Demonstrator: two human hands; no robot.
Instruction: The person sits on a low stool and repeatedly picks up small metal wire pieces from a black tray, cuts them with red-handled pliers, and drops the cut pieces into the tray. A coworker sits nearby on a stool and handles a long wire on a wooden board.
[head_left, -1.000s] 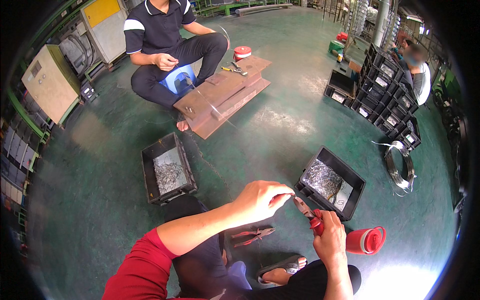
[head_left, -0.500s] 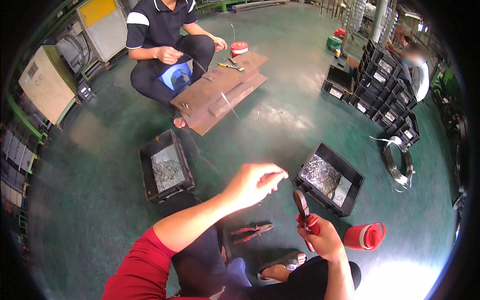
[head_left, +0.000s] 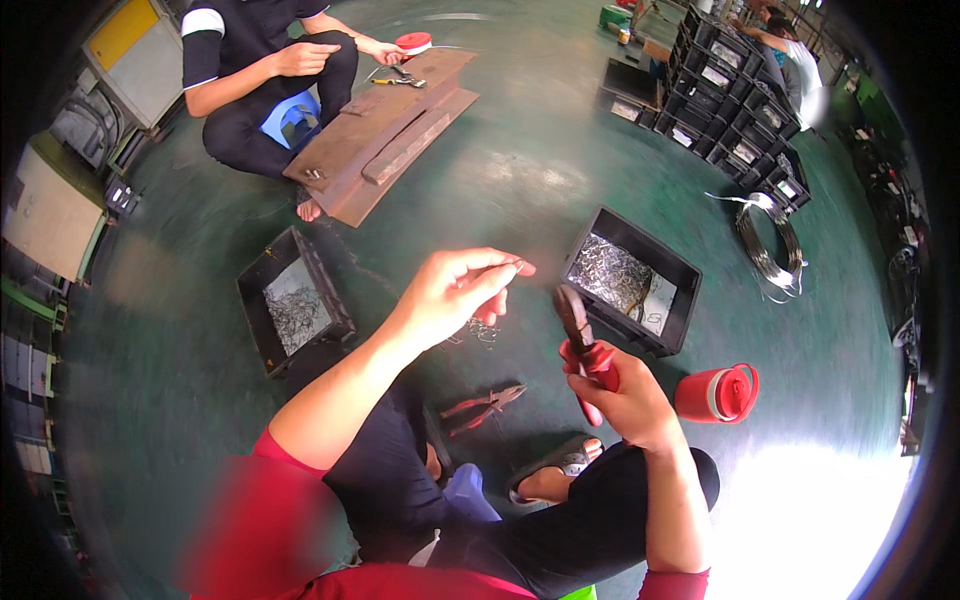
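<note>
Two black plastic bins sit on the glossy green floor. The one at centre left of the frame (head_left: 292, 310) is rectangular with a thick rim and holds a thin, loose scatter of grey wire pieces over a pale bottom. The one at centre right (head_left: 632, 280) is deeper-looking and holds a denser, tangled heap of shiny wire pieces banked toward its upper left, with a pale sheet showing at its lower right corner.

The left hand (head_left: 450, 295) is raised in the middle of the frame, thumb and forefinger pressed together on a thin piece of wire (head_left: 505, 268) that juts toward the right; a small tangle of wire (head_left: 484, 330) shows just below the hand. The right hand (head_left: 625, 395), lower and to the right, is wrapped closed around the red handles of a pair of pliers (head_left: 582, 345), whose dark metal nose points up, close to the wire but apart from it.

A second pair of pliers with reddish handles (head_left: 485, 405) lies flat on the floor below the left hand, near a sandalled foot (head_left: 555, 480). A red cylindrical jug with a handle (head_left: 720, 393) lies at the right. A coil of bright wire (head_left: 768, 245) rests at upper right, beside stacked dark crates (head_left: 745, 110).

At upper left another person (head_left: 265, 70) sits on a blue stool (head_left: 292, 115) beside brown, rusty-looking flat metal slabs (head_left: 385, 130).
</note>
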